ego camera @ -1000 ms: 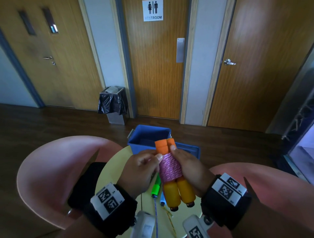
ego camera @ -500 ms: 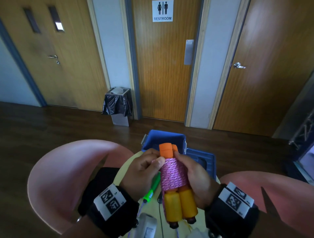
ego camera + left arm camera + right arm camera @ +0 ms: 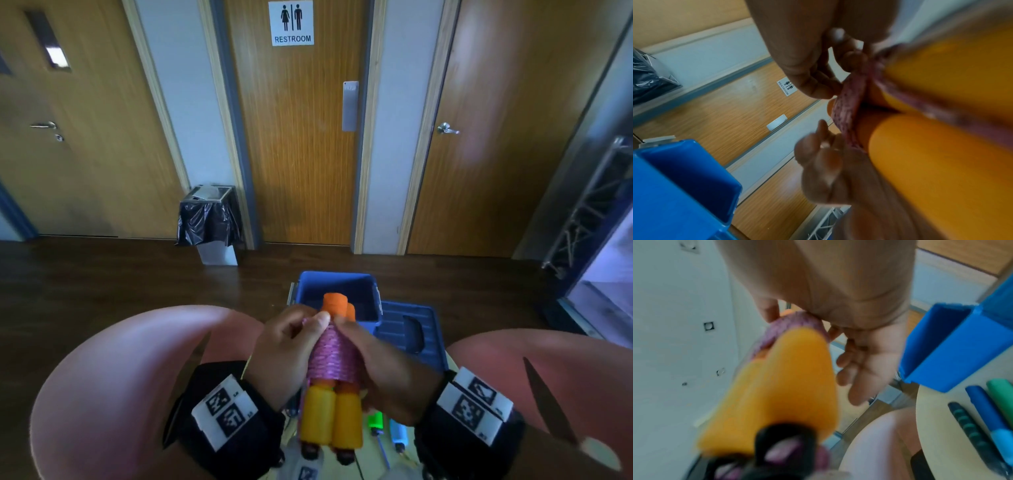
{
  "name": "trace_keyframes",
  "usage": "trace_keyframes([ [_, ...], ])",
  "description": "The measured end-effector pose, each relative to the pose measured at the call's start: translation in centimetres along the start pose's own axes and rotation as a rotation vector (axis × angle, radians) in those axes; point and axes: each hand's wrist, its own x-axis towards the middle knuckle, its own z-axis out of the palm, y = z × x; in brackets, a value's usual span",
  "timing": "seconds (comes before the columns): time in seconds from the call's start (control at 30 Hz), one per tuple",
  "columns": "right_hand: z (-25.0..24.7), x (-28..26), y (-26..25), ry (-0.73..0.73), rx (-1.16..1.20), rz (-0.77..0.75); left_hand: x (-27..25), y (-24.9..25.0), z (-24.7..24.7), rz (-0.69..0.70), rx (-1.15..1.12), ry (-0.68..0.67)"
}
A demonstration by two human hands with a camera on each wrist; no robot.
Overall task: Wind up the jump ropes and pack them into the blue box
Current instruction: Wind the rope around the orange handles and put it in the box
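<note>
A jump rope (image 3: 334, 359) with its pink cord wound round two yellow-and-orange handles is held upright in front of me. My left hand (image 3: 291, 346) pinches the cord at the top of the winding with thumb and forefinger. From the right side, my right hand (image 3: 380, 363) grips the bundle. In the wrist views the yellow handles (image 3: 941, 162) (image 3: 781, 386) are close and blurred. The open blue box (image 3: 337, 294) stands just beyond the bundle, with its lid (image 3: 411, 335) lying to its right.
On the pale round table (image 3: 941, 434) under my hands lie a green handle (image 3: 375, 419), a blue handle (image 3: 397, 433) and a dark handle (image 3: 972, 426). Pink chairs (image 3: 137, 377) (image 3: 548, 377) flank the table. A bin (image 3: 210, 219) stands by the doors.
Both hands keep hold of the wound bundle, which now sits lower and to the left over the table. The left thumb has shifted onto the top of the winding.
</note>
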Motion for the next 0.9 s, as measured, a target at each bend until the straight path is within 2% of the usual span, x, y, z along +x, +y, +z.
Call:
trace_keyframes([
  [0.07,0.6,0.5,0.4,0.080,0.012,-0.044,0.4,-0.1,-0.4,-0.021,0.067,0.062],
  [0.13,1.0,0.7,0.3,0.154,0.102,-0.110,0.8,-0.4,-0.5,-0.006,0.094,0.050],
  [0.3,1.9,0.2,-0.8,0.087,0.299,-0.060,1.1,-0.7,-0.7,0.135,0.198,0.023],
  [0.43,2.7,0.2,-0.6,0.008,0.362,-0.130,1.4,0.0,-0.8,0.127,0.076,0.020],
  [0.5,2.9,0.2,-0.7,0.019,0.328,-0.154,1.4,0.5,-0.6,0.128,0.001,0.001],
  [0.67,3.1,0.7,-0.5,0.133,0.211,-0.227,1.7,1.2,-1.3,0.002,-0.091,-0.063],
  [0.77,3.2,0.7,-0.7,0.046,0.282,-0.236,2.1,1.1,-1.4,-0.096,-0.130,-0.086],
  [0.9,3.7,1.0,-1.1,-0.008,0.425,-0.189,2.4,0.7,-1.4,-0.104,-0.240,-0.113],
])
